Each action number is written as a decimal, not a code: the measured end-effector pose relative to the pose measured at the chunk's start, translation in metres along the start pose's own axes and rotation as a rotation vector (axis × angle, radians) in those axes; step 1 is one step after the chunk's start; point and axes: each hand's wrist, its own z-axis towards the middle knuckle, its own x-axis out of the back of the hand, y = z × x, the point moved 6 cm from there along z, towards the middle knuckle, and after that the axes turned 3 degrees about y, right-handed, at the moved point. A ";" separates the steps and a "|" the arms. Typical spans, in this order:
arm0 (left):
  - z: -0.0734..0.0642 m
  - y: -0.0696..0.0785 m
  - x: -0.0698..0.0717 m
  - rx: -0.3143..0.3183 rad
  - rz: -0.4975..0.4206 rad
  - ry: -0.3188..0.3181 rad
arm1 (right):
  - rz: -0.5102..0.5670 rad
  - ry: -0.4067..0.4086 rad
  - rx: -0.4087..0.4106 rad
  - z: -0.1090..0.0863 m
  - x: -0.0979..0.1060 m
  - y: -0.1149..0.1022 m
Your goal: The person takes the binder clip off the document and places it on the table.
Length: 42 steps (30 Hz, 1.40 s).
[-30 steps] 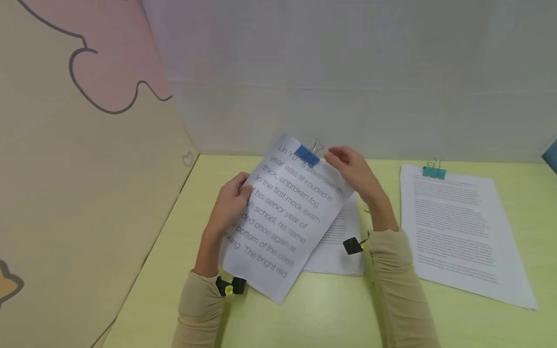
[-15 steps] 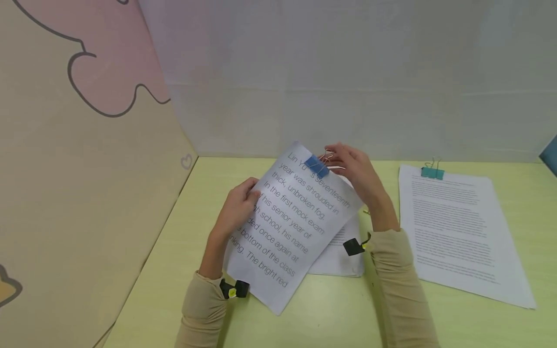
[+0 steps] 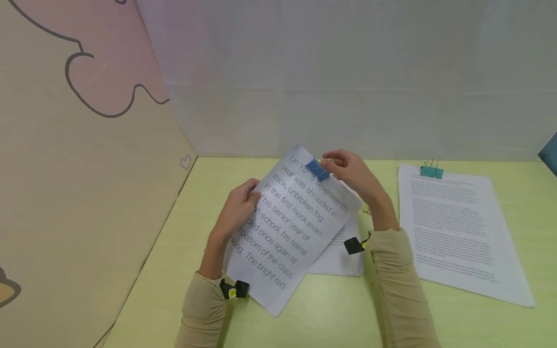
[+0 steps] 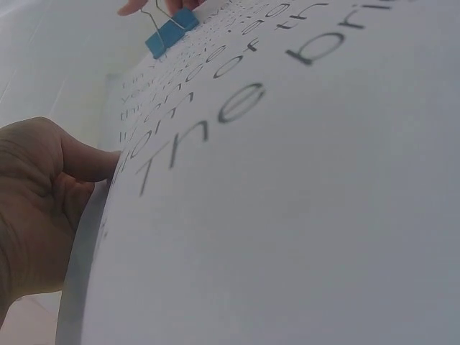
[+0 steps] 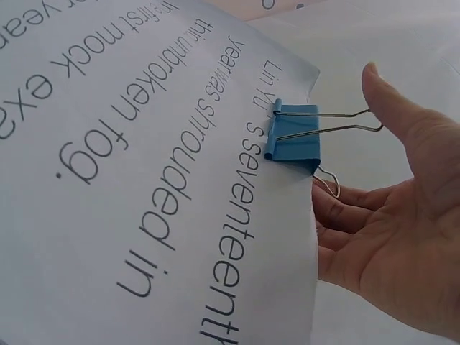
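Observation:
My left hand (image 3: 237, 205) grips the left edge of a tilted stack of large-print sheets (image 3: 283, 232), thumb on the front. A blue binder clip (image 3: 317, 169) sits on the stack's top edge. At that clip is my right hand (image 3: 354, 176), pinching its wire handles. In the right wrist view the thumb (image 5: 388, 93) touches the end of the front handle, and the other fingers lie behind the sheets by the back handle. The left wrist view shows the left thumb (image 4: 90, 159) against the paper, with the blue clip (image 4: 171, 33) above.
Beneath the held sheets lies another paper stack (image 3: 337, 261), partly covered. A small gold-coloured piece (image 3: 366, 209) pokes out beside it. To the right rests a printed stack (image 3: 457, 232) with a teal binder clip (image 3: 432, 172). A grey-white wall (image 3: 348, 96) stands behind the table (image 3: 322, 319).
The large-print stack has shifted slightly right and toward me. My right hand, earlier apart from the clip with loose fingers, now has thumb and fingers at its wire handles.

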 end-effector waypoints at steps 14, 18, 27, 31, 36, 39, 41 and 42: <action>0.000 -0.003 0.000 0.010 0.012 -0.040 | 0.035 0.210 0.025 0.003 0.004 -0.001; -0.001 -0.008 0.010 0.013 0.023 -0.025 | 0.063 0.290 0.084 0.001 0.007 -0.008; -0.004 -0.028 0.042 0.074 0.036 0.058 | 0.178 0.426 0.228 -0.015 0.024 -0.024; -0.008 -0.038 0.063 0.127 0.046 0.130 | 0.192 0.412 0.238 -0.018 0.023 -0.026; -0.014 -0.048 0.088 0.192 0.050 0.248 | 0.200 0.401 0.234 -0.016 0.021 -0.026; -0.018 -0.052 0.104 0.227 0.054 0.336 | 0.188 0.393 0.237 -0.013 0.018 -0.028; -0.021 -0.054 0.114 0.247 0.071 0.400 | 0.161 0.383 0.240 -0.011 0.013 -0.030; -0.023 -0.055 0.118 0.254 0.085 0.432 | 0.146 0.375 0.241 -0.010 0.010 -0.030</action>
